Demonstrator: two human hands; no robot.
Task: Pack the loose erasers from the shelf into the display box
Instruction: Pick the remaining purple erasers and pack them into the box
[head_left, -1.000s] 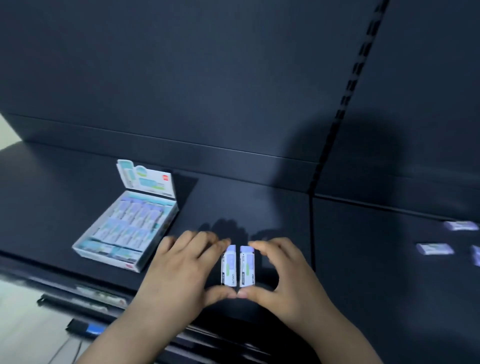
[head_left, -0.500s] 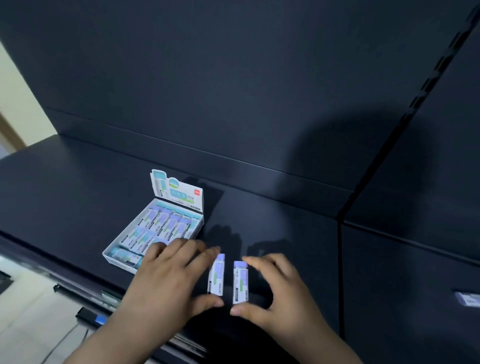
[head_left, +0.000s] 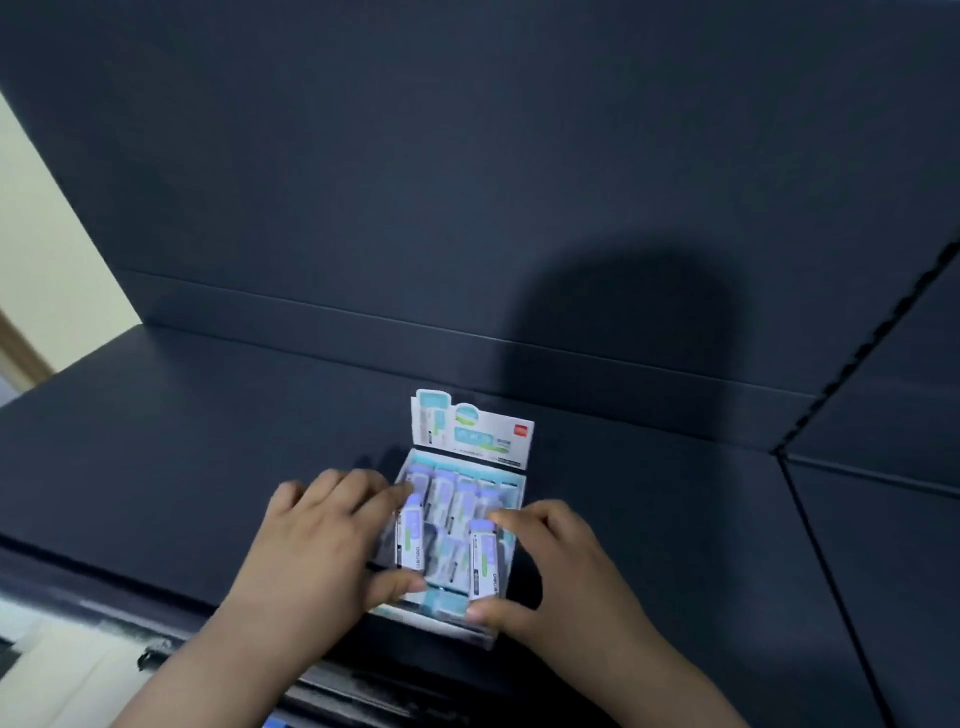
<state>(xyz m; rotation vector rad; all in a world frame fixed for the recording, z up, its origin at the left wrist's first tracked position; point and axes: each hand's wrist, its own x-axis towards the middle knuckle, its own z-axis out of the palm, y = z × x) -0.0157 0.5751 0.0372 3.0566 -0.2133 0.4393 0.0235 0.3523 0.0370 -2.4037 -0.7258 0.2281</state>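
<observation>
The white display box (head_left: 470, 631) sits near the dark shelf's front edge, its printed lid flap (head_left: 470, 431) standing up at the back. Rows of wrapped erasers (head_left: 457, 501) fill it. My left hand (head_left: 317, 551) pinches one eraser (head_left: 410, 540) between thumb and fingers over the box's left side. My right hand (head_left: 558, 569) pinches a second eraser (head_left: 484, 564) the same way over the box's right side. Both erasers are held lengthwise just above the packed rows; whether they touch those rows I cannot tell.
The dark shelf (head_left: 182, 452) stretches left and right of the box, with a dark back panel (head_left: 467, 182) behind. A vertical divider seam (head_left: 810, 525) runs on the right. Below the shelf's front edge lie a metal rail (head_left: 358, 691) and pale floor (head_left: 57, 670).
Both hands have carried the two erasers left from the bare shelf to over the display box. The view swung left, so the loose erasers at far right left the frame.
</observation>
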